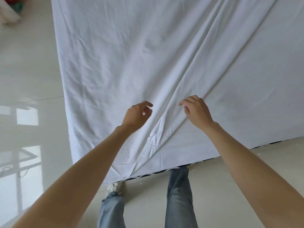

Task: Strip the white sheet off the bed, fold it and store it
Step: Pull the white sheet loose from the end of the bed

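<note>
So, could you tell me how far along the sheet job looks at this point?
Early stage. Done: little; the white sheet lies spread over the bed, though long folds run diagonally toward the near edge, where a dark patterned strip shows. In hand: the left hand and right hand hover over those folds with loosely curled fingers, gripping nothing clearly. Left: pulling it off, folding, storing.

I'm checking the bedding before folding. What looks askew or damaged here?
No damage shows. The white sheet is rumpled, with long diagonal folds running from its near edge toward the upper right, between the left hand and right hand.
</note>
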Action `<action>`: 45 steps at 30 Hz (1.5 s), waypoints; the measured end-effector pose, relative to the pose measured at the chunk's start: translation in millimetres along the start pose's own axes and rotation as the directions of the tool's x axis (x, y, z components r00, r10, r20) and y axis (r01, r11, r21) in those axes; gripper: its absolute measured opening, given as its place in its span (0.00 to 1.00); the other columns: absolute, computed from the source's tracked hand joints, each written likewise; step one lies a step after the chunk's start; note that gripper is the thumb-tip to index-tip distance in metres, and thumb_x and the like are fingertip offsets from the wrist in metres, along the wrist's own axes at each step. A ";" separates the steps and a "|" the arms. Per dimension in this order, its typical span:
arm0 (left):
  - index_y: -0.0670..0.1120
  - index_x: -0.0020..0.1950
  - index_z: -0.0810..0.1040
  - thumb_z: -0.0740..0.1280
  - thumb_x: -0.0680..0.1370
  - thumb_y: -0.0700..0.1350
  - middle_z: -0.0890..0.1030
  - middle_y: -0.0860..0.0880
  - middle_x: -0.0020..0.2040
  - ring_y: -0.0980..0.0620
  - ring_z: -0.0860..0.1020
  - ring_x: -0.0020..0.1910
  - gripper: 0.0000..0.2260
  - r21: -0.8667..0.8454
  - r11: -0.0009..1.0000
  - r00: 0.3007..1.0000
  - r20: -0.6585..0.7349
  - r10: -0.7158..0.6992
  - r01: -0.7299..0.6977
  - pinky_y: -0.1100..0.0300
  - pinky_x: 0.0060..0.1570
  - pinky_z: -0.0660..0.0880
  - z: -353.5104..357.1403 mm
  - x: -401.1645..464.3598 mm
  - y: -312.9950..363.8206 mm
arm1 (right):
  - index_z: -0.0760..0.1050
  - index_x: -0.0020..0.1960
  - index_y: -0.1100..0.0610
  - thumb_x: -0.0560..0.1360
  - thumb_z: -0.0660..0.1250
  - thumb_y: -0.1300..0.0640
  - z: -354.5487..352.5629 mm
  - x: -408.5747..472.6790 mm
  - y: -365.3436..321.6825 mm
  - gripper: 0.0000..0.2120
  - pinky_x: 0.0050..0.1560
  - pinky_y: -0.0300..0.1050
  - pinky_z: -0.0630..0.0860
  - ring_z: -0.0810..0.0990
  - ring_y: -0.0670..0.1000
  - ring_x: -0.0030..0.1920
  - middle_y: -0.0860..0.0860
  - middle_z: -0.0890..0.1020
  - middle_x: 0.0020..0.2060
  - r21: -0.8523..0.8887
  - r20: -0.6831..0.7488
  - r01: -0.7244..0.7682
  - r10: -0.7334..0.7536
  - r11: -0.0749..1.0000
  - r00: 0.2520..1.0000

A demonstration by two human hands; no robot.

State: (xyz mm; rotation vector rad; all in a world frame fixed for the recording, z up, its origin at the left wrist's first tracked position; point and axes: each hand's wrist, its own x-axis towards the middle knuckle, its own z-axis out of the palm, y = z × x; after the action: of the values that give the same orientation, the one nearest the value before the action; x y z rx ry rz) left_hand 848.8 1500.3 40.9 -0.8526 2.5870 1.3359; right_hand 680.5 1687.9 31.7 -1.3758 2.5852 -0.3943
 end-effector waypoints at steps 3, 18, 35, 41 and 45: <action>0.45 0.59 0.77 0.64 0.77 0.45 0.81 0.48 0.51 0.49 0.79 0.50 0.12 0.030 0.998 0.999 0.016 -0.048 0.047 0.56 0.53 0.73 59.6 69.4 20.0 | 0.80 0.50 0.62 0.66 0.63 0.76 19.1 61.4 72.1 0.18 0.51 0.49 0.71 0.78 0.59 0.51 0.57 0.82 0.47 -0.010 0.072 0.065 -0.064 0.998 0.995; 0.49 0.53 0.78 0.63 0.77 0.44 0.81 0.51 0.48 0.47 0.78 0.47 0.08 0.277 0.935 0.975 -0.036 -0.219 0.220 0.57 0.46 0.73 177.3 195.3 65.5 | 0.61 0.73 0.52 0.74 0.56 0.73 44.4 177.2 226.3 0.31 0.72 0.52 0.50 0.52 0.55 0.75 0.53 0.59 0.74 -0.188 0.465 0.465 -0.339 0.865 0.818; 0.51 0.59 0.70 0.68 0.74 0.55 0.79 0.53 0.55 0.54 0.79 0.51 0.17 -0.088 0.978 0.911 0.387 -0.142 0.190 0.60 0.51 0.73 263.5 148.9 124.9 | 0.78 0.49 0.60 0.63 0.70 0.73 16.1 -69.2 337.7 0.16 0.35 0.44 0.75 0.79 0.58 0.48 0.54 0.81 0.47 -0.002 0.134 -0.019 0.019 1.000 0.991; 0.52 0.55 0.76 0.69 0.74 0.52 0.78 0.57 0.45 0.53 0.78 0.48 0.12 0.227 0.973 0.942 0.319 -0.106 0.033 0.60 0.47 0.73 296.2 145.6 125.5 | 0.75 0.62 0.59 0.67 0.58 0.78 21.6 -32.4 354.0 0.28 0.51 0.50 0.75 0.72 0.60 0.59 0.60 0.70 0.63 0.073 0.197 0.011 -0.026 0.997 0.980; 0.50 0.59 0.75 0.64 0.77 0.51 0.77 0.49 0.55 0.45 0.77 0.52 0.12 0.423 0.905 0.966 0.244 -0.081 -0.032 0.55 0.49 0.73 303.0 150.0 125.0 | 0.79 0.47 0.63 0.65 0.66 0.73 23.9 -0.1 362.0 0.12 0.44 0.53 0.75 0.76 0.62 0.52 0.61 0.78 0.51 -0.235 0.268 0.226 -0.161 0.945 0.950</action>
State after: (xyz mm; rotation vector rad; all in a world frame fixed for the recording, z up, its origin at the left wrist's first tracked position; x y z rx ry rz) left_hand 610.7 1728.8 -104.2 -0.5887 2.5021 0.7601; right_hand 403.9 1878.2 -106.0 -1.6574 2.3685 0.0984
